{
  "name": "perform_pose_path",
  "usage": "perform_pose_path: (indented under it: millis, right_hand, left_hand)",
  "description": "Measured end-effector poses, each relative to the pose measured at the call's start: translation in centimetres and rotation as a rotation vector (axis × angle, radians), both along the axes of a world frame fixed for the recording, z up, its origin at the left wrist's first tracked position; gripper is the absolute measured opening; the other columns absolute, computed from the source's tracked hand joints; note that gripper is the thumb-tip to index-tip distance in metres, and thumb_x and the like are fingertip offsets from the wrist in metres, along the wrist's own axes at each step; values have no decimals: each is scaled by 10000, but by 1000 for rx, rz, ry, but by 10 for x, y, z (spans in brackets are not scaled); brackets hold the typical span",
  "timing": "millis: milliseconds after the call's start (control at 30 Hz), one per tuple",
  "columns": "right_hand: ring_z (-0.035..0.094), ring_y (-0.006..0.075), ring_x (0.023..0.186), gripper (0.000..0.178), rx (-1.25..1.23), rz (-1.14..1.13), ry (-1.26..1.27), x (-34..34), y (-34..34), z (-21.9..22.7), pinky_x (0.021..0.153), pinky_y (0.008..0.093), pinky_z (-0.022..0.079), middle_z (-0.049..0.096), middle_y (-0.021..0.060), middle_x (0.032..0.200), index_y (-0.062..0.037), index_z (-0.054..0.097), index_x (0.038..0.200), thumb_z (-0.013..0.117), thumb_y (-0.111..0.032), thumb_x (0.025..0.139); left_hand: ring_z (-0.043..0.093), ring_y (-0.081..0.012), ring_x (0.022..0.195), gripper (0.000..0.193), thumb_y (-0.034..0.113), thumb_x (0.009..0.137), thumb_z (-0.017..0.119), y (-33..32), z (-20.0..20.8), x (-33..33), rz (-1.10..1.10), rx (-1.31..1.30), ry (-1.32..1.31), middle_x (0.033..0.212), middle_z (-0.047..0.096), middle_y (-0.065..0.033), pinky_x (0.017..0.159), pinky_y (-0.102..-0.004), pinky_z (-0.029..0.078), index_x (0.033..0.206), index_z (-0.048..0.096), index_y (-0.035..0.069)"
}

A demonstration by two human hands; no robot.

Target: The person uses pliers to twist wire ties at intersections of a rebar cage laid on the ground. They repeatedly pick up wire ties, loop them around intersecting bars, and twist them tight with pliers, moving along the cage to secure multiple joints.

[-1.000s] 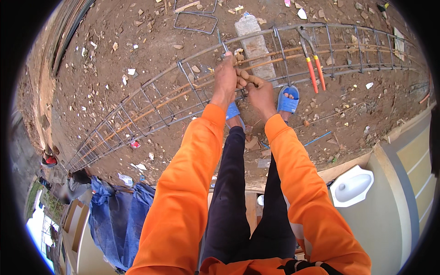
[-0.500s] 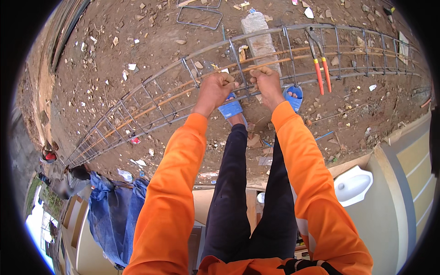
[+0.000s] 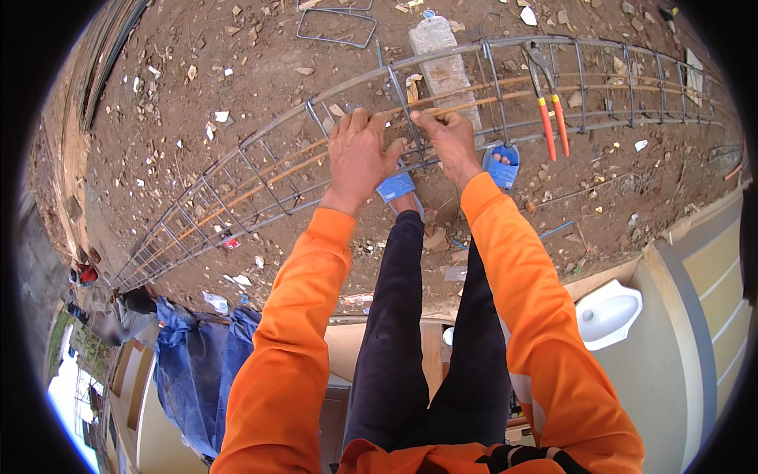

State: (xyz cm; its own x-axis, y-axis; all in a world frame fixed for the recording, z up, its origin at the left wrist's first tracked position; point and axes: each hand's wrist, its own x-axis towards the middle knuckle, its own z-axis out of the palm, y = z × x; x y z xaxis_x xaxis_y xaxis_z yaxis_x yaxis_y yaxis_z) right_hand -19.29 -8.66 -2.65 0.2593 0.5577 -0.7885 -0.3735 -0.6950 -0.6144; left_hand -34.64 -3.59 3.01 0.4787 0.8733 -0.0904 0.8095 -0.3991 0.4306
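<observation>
A long rebar cage point(image 3: 489, 87) of grey bars and square stirrups curves across the view, with thin rusty rods point(image 3: 474, 105) running through it. Over the near side of the cage, my left hand point(image 3: 359, 158) shows its back, thumb spread away from the fingers, whose tips are partly hidden beside a rusty rod. Close to its right, my right hand point(image 3: 452, 144) has thumb and fingers closed at the rusty rod, next to a stirrup point(image 3: 404, 99). Pincers with red-and-yellow handles point(image 3: 549, 122) hang on the cage's far bar, right of my hands.
Under the cage a concrete post point(image 3: 442, 59) lies on stony, littered soil. My feet in blue sandals point(image 3: 501, 166) stand at its near side. Loose wire stirrups point(image 3: 338, 28) lie beyond. A blue tarp point(image 3: 197, 371), a white squat toilet point(image 3: 608, 314) and a distant person point(image 3: 83, 274) are nearer the edges.
My left hand has gone from a pinch to spread fingers, moving slightly left and farther over the cage. My right hand has shifted a little left along the rusty rod.
</observation>
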Motion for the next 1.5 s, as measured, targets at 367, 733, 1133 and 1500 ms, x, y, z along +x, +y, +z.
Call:
perform_pose_path:
  millis: [367,733,1133,1500]
  right_hand:
    - [535,100,702,244,-11,36,-50,-5,6,9,623,283,433,647,31,799,29,678,890,783,-174,804]
    - [565,108,736,246,8,11,-35,-8,4,6,654,280,456,672,59,827,36,680,906,773,-170,808]
    - [605,171,666,399,-40,141,-315,-14,-2,7,645,341,480,692,155,753,73,698,868,767,-318,826]
    - [602,482,757,519,53,571,-415,-15,1,4,715,512,476,613,306,736,56,680,790,517,-398,981]
  left_hand:
    - [669,-395,891,406,367,739,788,20,-39,6,196,-610,345,940,696,-224,807,-471,523,916,697,12]
    - [645,-111,735,255,286,878,645,60,-49,-4,599,-1602,-238,852,708,-47,664,-280,516,935,685,42]
    - [615,-126,604,146,111,867,660,56,-46,33,805,-1327,-78,773,668,-80,490,-245,496,893,685,-30]
    - [685,-168,716,133,72,871,653,51,-74,11,808,-1448,-430,843,684,-123,653,-244,588,895,672,-58]
